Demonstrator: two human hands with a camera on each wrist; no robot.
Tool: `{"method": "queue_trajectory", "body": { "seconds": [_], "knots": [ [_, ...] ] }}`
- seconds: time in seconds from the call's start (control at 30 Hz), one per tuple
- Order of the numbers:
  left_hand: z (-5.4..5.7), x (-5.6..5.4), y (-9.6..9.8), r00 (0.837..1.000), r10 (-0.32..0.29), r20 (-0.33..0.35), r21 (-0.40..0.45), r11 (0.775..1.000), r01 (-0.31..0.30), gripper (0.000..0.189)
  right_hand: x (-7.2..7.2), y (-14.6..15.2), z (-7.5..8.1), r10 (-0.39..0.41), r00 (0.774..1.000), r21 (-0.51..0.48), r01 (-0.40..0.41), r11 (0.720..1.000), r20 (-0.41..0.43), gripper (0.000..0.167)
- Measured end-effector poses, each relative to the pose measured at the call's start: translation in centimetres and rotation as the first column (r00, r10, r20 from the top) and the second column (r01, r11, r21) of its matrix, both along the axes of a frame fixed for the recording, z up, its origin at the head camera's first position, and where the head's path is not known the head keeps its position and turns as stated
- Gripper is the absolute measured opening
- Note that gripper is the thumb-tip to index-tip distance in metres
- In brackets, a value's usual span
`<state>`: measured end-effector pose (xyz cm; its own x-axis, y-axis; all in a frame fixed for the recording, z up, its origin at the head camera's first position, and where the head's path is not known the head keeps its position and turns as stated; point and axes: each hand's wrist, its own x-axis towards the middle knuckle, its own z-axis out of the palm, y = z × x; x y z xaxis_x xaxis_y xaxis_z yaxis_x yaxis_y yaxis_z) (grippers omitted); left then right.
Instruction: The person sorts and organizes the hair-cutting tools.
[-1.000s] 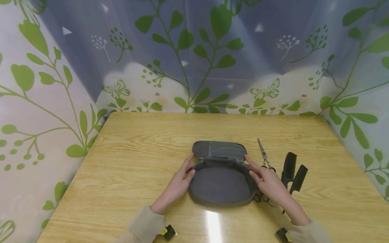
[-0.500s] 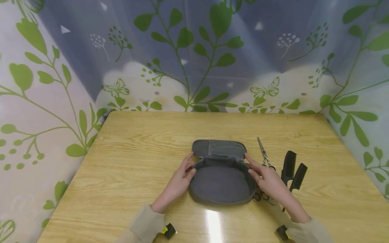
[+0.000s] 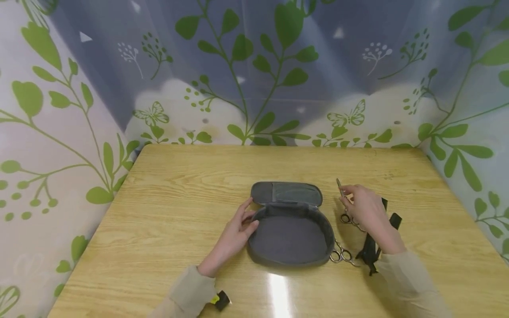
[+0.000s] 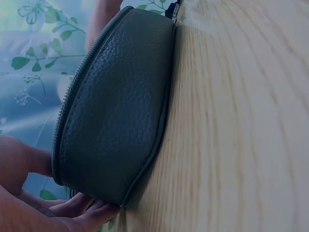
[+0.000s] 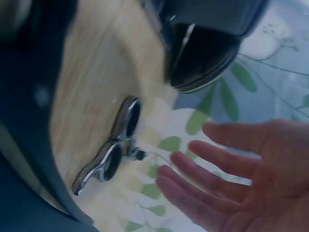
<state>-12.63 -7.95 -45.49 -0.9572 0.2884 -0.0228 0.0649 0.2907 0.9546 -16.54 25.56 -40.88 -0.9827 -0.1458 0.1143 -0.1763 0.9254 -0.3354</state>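
Grey, leather-like material made up the case [image 3: 292,240] that served as our landmark, its lid [image 3: 296,194] folded back on the far side and its hollow facing up. Our left hand [image 3: 233,236] held the case's left end, thumb on the rim and fingers round the outer wall; the left wrist view showed the zip [image 4: 72,89] along that rim. Our right hand [image 3: 367,212] hung to the right of the case, above the far scissors [image 3: 339,186], its fingers parted and slightly bent, holding nothing we could make out; whether the fingertips touched the blades we could not tell.

Those scissors lay right of the case, about level with its hinge, long axis running away from us: rings on the near side, tip beyond the hinge and leaning slightly toward the lid. Our right hand was much the nearer, and we judged that the reach turned on its lying across the blades rather than at the rings. The near scissors [image 3: 341,251] had their rings just beside the case's right wall, blades out of sight. Farther right of the case lay black combs [image 3: 395,220], partly hidden behind our right hand.
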Motion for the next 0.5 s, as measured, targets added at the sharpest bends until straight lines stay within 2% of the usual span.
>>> {"method": "queue_trajectory", "body": {
  "seconds": [0.13, 0.23, 0.5],
  "knots": [
    [-0.2, 0.0, -0.1, 1.000, 0.009, -0.003, 0.009, 1.000, -0.009, 0.062, -1.9, 0.3, -0.9, -0.006, 0.993, 0.084, -0.004, 0.996, 0.119, 0.044],
    [-0.2, 0.1, -0.1, 1.000, 0.018, -0.003, 0.022, 1.000, -0.018, 0.061, -2.8, 0.4, -1.3, -0.032, 0.987, 0.115, 0.014, 0.993, 0.159, 0.050],
    [0.1, 0.1, -0.2, 1.000, 0.030, 0.000, 0.050, 0.998, -0.030, 0.058, -3.9, 0.9, -1.1, -0.049, 0.961, 0.127, 0.015, 0.992, 0.271, 0.043]
  ]
}}
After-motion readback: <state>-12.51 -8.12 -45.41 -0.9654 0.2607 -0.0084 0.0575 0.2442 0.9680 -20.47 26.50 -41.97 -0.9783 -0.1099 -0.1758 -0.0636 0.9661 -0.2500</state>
